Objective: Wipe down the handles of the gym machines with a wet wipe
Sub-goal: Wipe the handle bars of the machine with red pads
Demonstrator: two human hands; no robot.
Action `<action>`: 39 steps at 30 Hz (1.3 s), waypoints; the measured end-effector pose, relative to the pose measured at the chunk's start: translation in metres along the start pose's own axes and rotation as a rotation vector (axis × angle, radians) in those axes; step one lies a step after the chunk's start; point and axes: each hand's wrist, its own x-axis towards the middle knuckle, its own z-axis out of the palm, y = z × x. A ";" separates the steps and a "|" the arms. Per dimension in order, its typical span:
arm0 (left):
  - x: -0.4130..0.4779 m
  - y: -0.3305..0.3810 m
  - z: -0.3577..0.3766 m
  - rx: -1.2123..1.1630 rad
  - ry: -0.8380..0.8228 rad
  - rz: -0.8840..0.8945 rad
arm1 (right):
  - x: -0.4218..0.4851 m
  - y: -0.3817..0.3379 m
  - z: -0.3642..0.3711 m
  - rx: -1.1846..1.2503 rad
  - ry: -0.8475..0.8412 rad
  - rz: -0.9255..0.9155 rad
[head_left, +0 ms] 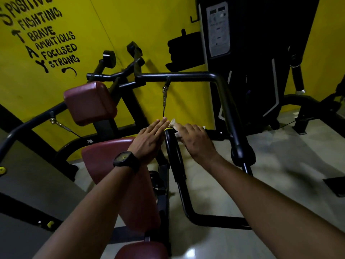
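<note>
A black curved machine handle (172, 146) with a yellow ring at its top end stands in the middle of the head view. My right hand (196, 139) is closed on a white wet wipe (174, 124), pressed against the right side of the handle near its top. My left hand (149, 141), with a black watch on the wrist, lies flat with straight fingers against the handle's left side and holds nothing. Most of the wipe is hidden under my right fingers.
Maroon pads (89, 101) and a maroon seat (119, 174) sit left of the handle. A grey bar (186, 74) with a hanging cable crosses behind. A black weight-stack machine (252, 62) stands at the right by the yellow wall. Pale floor lies below.
</note>
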 end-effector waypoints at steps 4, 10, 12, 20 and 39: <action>0.000 0.001 -0.003 0.011 -0.004 -0.013 | 0.012 0.002 -0.007 0.365 0.026 0.280; -0.012 0.011 -0.007 -0.076 0.132 -0.127 | 0.016 -0.017 -0.038 0.489 0.231 0.406; -0.016 0.028 -0.014 -0.238 0.256 -0.245 | 0.017 -0.025 -0.043 0.579 0.231 0.405; -0.033 0.077 -0.056 -0.918 0.523 -0.406 | 0.018 -0.062 -0.089 1.075 0.152 0.503; -0.214 0.072 -0.112 -0.855 0.768 -0.446 | -0.038 -0.243 -0.141 1.175 -0.006 0.428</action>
